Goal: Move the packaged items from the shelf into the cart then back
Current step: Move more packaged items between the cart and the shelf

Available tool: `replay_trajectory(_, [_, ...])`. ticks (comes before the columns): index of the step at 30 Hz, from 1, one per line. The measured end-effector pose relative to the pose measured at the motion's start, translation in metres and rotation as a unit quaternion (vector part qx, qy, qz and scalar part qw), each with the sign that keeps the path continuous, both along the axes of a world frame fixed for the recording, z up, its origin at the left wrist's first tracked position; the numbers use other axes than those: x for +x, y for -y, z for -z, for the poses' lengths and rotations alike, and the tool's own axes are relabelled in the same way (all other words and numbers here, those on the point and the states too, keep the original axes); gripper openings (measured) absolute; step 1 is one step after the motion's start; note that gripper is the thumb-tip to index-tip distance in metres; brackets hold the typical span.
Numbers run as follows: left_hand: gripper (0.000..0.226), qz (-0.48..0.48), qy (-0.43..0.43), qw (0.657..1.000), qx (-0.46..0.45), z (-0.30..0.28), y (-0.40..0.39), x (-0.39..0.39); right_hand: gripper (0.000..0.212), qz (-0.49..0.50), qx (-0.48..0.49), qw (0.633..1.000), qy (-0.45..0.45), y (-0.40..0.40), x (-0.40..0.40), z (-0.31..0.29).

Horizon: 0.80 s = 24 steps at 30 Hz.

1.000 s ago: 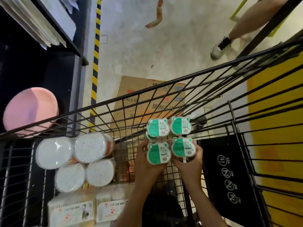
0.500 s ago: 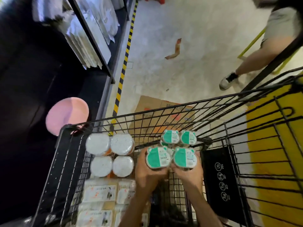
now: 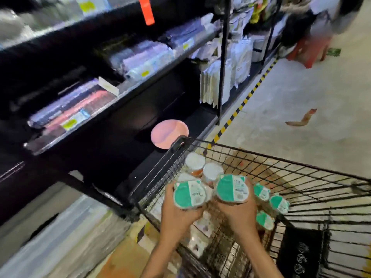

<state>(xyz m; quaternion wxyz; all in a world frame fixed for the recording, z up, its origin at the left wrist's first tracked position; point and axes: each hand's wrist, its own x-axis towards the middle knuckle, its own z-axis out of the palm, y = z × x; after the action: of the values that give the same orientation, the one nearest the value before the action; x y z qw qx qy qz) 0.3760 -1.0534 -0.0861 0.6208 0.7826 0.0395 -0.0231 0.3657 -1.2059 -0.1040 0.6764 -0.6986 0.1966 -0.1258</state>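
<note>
My left hand [image 3: 176, 214] and right hand [image 3: 237, 214] curl under a shrink-wrapped pack of green-lidded cups [image 3: 210, 192], fingers wrapped round its near edge, holding it above the near-left corner of the wire cart [image 3: 301, 171]. Inside the cart, beyond my pack, sits a pack of white-lidded cups [image 3: 202, 166]; more green-lidded cups [image 3: 270, 203] lie just right of my hands. Left of the cart, the dark shelf [image 3: 112, 101] holds blurred flat packets.

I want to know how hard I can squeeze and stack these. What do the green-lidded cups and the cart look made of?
Green-lidded cups: likely thin plastic tubs with printed, faintly glossy peel-off film or foil lids; exact material unclear through blur. Cart: thin black rod mesh, probably coated steel wire, with a matte finish.
</note>
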Motion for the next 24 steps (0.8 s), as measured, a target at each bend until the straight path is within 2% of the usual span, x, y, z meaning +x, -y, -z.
replay_trajectory(5, [0.067,-0.126,0.053,0.99,0.018,-0.04,-0.08,-0.041,0.08,-0.14,0.024,0.989,0.029,-0.075,-0.007,-0.033])
replay_trajectory(10, [0.062,-0.226,0.081,0.97,0.041,-0.076,-0.167,-0.108,0.075,-0.272,0.033,0.96,0.056,-0.17,-0.039,-0.062])
replay_trajectory(17, [0.063,-0.364,0.081,0.927,0.051,-0.093,-0.302,-0.237,0.084,-0.439,0.043,0.896,0.056,-0.317,-0.134,-0.096])
replay_trajectory(24, [0.063,-0.443,0.074,0.892,0.054,-0.102,-0.439,-0.378,0.077,-0.523,0.055,0.849,0.041,-0.461,-0.249,-0.104])
